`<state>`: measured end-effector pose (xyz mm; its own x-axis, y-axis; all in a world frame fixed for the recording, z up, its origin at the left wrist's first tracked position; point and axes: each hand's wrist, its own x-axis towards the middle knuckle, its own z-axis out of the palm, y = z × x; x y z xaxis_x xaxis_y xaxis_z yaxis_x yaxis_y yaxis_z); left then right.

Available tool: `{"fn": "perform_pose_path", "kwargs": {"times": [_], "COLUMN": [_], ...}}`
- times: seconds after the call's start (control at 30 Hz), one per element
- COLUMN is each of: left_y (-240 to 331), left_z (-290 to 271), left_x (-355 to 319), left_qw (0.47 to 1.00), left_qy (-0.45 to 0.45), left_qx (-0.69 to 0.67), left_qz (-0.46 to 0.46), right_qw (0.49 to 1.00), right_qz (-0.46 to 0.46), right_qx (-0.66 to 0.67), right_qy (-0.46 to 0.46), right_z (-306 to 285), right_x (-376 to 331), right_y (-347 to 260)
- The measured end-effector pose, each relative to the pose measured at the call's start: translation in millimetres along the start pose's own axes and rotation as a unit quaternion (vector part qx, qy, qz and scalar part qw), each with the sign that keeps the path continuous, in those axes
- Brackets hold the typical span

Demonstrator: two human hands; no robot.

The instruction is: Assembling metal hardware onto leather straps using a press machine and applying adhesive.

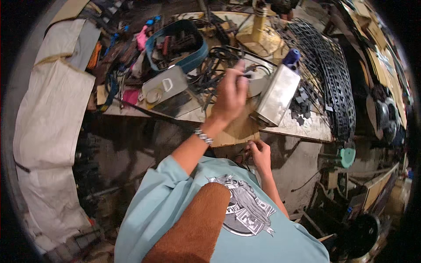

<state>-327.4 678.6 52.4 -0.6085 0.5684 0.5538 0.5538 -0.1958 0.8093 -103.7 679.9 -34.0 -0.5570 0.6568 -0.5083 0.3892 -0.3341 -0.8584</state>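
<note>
My left hand (pixel 229 95), with a metal-link watch on its wrist, reaches over the workbench (pixel 302 127). Motion smears its fingers, and whether they grip the small dark thing beside their tips is unclear. A rectangular metal can (pixel 278 97) stands just to its right, and black cables (pixel 210 74) lie to its left. Beneath the hand, a piece of brown cardboard (pixel 239 133) sticks out past the bench's near edge. My right hand (pixel 260 154) is lower, close to the cardboard's front edge. Its thumb and forefinger are pinched together; anything between them is too small to name.
A second can (pixel 165 87) with a white handle lies on the left of the bench, before a blue basin (pixel 199 60) of dark parts. Black perforated strips (pixel 337 83) hang over the right end. A yellow bottle (pixel 259 27) stands at the back; pale cloth (pixel 48 131) covers something left.
</note>
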Motion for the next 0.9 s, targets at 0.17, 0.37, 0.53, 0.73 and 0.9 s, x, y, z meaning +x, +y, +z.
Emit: {"fn": "perform_pose_path", "kwargs": {"times": [0.17, 0.37, 0.53, 0.73, 0.9], "left_y": [-6.9, -126.1, -145.2, -132.4, -127.1], "left_z": [-178.2, -287.7, -256.6, -250.9, -252.5], "left_x": [17.0, 34.2, 36.0, 35.1, 35.7], "left_qw": [0.975, 0.981, 0.986, 0.989, 0.989], "left_qy": [0.206, 0.136, 0.070, 0.035, -0.014], "left_qx": [0.068, 0.118, 0.097, 0.017, 0.022], "left_qz": [-0.038, -0.076, -0.114, -0.144, -0.146], "right_qw": [0.943, 0.789, 0.729, 0.748, 0.733], "right_qz": [-0.239, -0.474, -0.415, -0.405, -0.394], "right_qx": [-0.196, -0.377, -0.539, -0.502, -0.523], "right_qy": [-0.125, -0.103, -0.077, -0.156, -0.182], "right_z": [72.9, 217.0, 280.8, 273.1, 269.5], "right_x": [-9.0, 6.8, 32.1, 51.9, 57.4], "right_y": [-98.6, -194.0, -191.7, -197.7, -201.2]}}
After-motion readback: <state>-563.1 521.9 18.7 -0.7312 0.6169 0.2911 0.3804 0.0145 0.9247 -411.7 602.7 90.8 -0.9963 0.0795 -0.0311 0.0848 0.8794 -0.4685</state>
